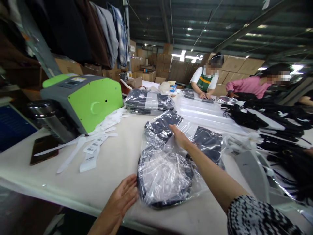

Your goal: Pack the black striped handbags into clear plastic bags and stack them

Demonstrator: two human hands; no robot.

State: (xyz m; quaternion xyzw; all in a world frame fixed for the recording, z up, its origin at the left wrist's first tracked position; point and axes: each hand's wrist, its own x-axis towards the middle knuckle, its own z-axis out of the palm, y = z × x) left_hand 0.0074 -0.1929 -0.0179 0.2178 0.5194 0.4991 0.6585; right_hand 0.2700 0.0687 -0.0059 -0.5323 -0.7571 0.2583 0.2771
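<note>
A dark garment in a clear plastic bag point(166, 176) lies on the table in front of me, its film creased and shiny. My left hand point(126, 192) is at the bag's left edge, fingers stretched out and close together, apparently touching its side. Further up, my right hand point(179, 137) rests over the upper part of the bagged garments, fingers extended, palm side hidden. Beneath and beyond it are more dark bagged pieces point(209, 143) with a pale paper band. A stack of bagged dark garments point(149, 101) sits just behind.
On the left stand a green and grey machine point(95, 101), a steel flask point(51, 119), a phone point(44, 150) and barcode labels point(91, 153). Black garments with cords point(281, 120) are heaped at right. Two people point(204, 81) work across the table; clothes point(107, 29) hang above left.
</note>
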